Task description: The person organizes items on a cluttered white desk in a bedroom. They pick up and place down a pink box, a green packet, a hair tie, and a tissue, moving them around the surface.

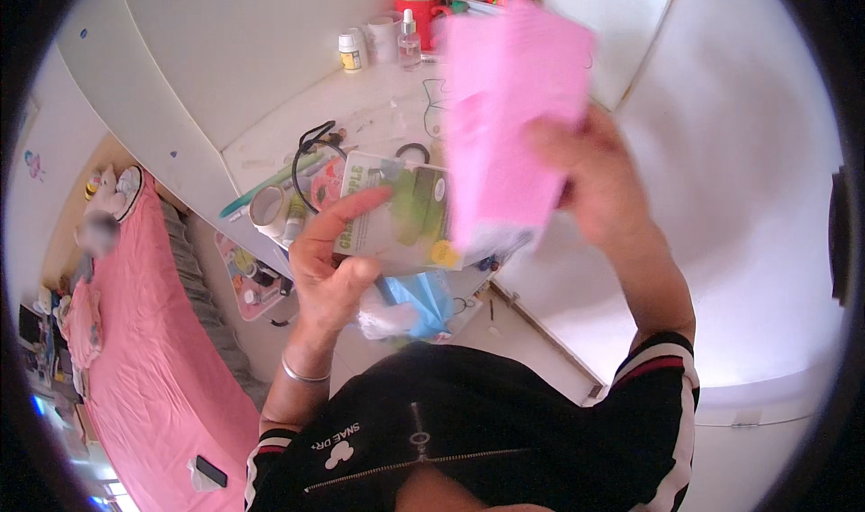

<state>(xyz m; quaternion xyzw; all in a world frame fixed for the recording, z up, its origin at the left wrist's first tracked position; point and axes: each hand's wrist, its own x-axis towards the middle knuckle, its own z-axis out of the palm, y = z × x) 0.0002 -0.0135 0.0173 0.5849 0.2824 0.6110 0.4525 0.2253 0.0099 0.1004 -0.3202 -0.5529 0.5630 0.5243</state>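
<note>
My right hand [595, 174] grips a pink packet or folded sheet [517, 107], blurred by motion and raised over the right side of the table. Its lower end shows a grey-white edge. My left hand [328, 262], with a silver bangle at the wrist, has thumb and forefinger spread. That forefinger overlaps a flat white and green printed package [365, 211]; whether they touch is unclear. Below it, a blue plastic bag or wrapper [422, 302] and a white crumpled piece [385, 317] sit close to my body.
A white-topped table [284, 120] backs onto a wall. A dropper bottle [409, 42], a white-capped bottle [351, 51] and a red mug [420, 20] stand at its back. A tape roll [268, 208] lies left. A pink-covered bed [155, 350] holds a phone [211, 471].
</note>
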